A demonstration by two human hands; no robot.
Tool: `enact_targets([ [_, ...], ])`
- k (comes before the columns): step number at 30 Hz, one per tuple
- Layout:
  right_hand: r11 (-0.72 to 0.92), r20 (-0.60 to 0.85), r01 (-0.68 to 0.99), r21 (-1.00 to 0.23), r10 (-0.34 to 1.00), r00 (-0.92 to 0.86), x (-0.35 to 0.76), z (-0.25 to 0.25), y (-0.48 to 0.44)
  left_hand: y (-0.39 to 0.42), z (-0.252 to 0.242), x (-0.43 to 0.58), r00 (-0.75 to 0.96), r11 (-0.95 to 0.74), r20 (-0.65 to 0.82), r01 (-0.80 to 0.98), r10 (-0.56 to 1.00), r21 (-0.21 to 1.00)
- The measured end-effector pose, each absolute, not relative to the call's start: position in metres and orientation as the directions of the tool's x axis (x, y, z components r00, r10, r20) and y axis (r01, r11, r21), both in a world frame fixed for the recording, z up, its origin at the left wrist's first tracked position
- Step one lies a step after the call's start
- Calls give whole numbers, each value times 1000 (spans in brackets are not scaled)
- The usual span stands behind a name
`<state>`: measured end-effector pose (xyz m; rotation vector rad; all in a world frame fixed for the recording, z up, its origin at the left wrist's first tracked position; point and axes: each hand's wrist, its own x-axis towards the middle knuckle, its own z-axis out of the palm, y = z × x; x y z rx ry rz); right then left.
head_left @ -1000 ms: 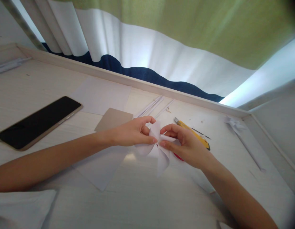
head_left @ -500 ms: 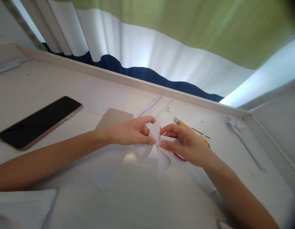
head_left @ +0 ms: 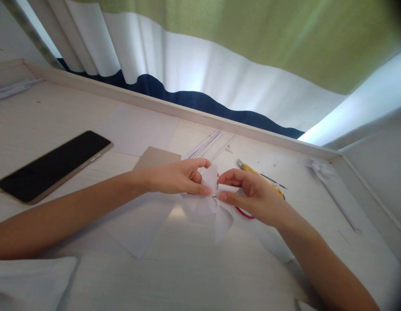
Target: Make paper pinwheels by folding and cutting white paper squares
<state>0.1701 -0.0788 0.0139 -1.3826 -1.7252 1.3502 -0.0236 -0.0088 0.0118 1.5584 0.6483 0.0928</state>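
Note:
A white paper pinwheel (head_left: 223, 222) with curled blades is held over the table between my two hands. My left hand (head_left: 189, 176) pinches it from the left, thumb close to its centre. From the right, my right hand (head_left: 248, 190) grips a folded blade between thumb and fingers. A small dark reddish line shows at the centre, too small to name. Behind my right hand lies a yellow utility knife (head_left: 248, 167) with a thin dark stick (head_left: 274, 180) beside it. A red curved handle (head_left: 244, 213) is partly hidden under that hand.
A black-screened phone (head_left: 54, 166) lies at the left. White paper sheets (head_left: 138, 129) and a beige card (head_left: 156, 158) lie near my left arm. Thin paper strips (head_left: 205, 144) lie behind the hands. A rolled paper stick (head_left: 333, 196) is at the right. A raised rim (head_left: 174, 111) edges the table below a curtain.
The pinwheel's lower left blade has shifted near my left thumb, and a small dark line now shows at the centre. Both hands keep nearly the same place and grip.

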Motion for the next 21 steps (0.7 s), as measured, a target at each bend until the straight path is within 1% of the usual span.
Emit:
enact_targets([
  [7, -37, -171, 368, -929, 926, -336, 170, 15, -78, -9, 11, -23, 832, 56, -327, 339, 448, 939],
  [13, -51, -196, 409, -911, 927, -321, 169, 15, -78, -10, 14, -23, 841, 48, -321, 335, 434, 941],
  [19, -58, -193, 368, -928, 919, -343, 167, 15, -78, -11, 13, -23, 868, 118, -312, 289, 387, 950],
  [21, -61, -199, 377, -924, 919, -340, 166, 16, -78, -10, 13, -22, 872, 133, -311, 281, 377, 950],
])
